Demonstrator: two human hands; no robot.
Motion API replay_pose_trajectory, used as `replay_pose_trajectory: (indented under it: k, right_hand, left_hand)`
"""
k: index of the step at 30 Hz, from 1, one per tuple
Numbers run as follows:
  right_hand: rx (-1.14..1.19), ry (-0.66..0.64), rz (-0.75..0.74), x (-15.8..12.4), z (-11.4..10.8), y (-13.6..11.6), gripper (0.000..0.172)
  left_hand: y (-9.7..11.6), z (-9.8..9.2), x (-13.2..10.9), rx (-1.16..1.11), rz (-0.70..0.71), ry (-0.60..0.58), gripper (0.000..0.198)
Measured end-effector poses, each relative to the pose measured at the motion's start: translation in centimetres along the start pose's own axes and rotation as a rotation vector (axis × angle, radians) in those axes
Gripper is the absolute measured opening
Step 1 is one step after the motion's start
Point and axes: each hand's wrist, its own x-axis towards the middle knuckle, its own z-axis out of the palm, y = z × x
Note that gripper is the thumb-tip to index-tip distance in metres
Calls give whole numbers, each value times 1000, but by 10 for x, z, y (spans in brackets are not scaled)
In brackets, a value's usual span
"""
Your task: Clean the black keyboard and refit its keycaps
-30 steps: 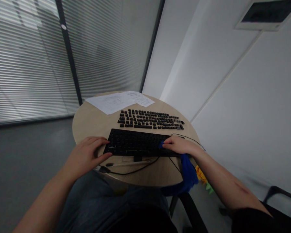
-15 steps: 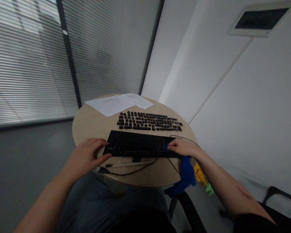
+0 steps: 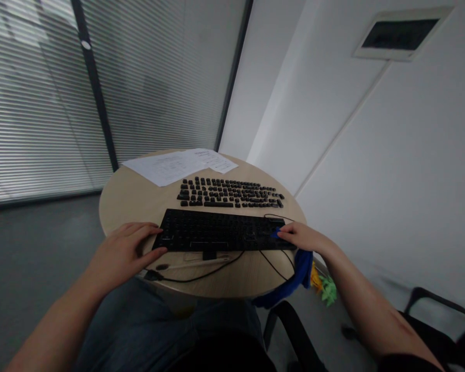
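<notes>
A black keyboard base (image 3: 205, 231), its keycaps off, lies across the round table in front of me. My left hand (image 3: 126, 250) holds its left end, the thumb along the front edge and the fingers at the side. At the right end, my right hand (image 3: 300, 236) pinches a bit of blue cloth (image 3: 303, 264) against the key area. The rest of the cloth hangs down over the table's edge. Loose black keycaps (image 3: 219, 204) lie in rows behind the keyboard.
White printed papers (image 3: 166, 168) lie at the back of the table (image 3: 139, 201). In front of the keyboard are a thin brush-like stick (image 3: 197, 263) and a black cable (image 3: 196, 280). A chair armrest (image 3: 294, 330) stands below the right edge. Yellow and green items (image 3: 327, 290) are beyond it.
My right hand has moved right along the keyboard with the blue cloth, toward its right end. My left hand stays at the left end. The whole view has shifted slightly.
</notes>
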Motion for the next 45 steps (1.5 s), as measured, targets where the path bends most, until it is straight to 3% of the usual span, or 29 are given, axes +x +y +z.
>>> replay_pose_trajectory:
  k: [5,13,19,28,35,39,45]
  right_hand:
    - [-34,-21,-10,12,9,-6,40]
    - [83,-47,35,13,4,39,44]
    - [182,-23,10,13,7,53,50]
    - [155,-10,82,3,-3,72,47]
    - [19,137,231,-12,-12,85,38]
    - [64,182,155,-20,-11,75,42]
    - [72,59,-10,-11,11,37,44]
  left_hand:
    - [-2,-1,0,11,-3,-14,53]
    - [0,-2,2,11,-1,-29,59]
    - [2,-3,1,27,-4,-32,61]
    - [-2,0,1,30,10,-27,58]
    - [-3,1,1,17,13,-12,58]
    - [-3,1,1,32,14,-18,57]
    - [0,-1,1,34,1,-27,57]
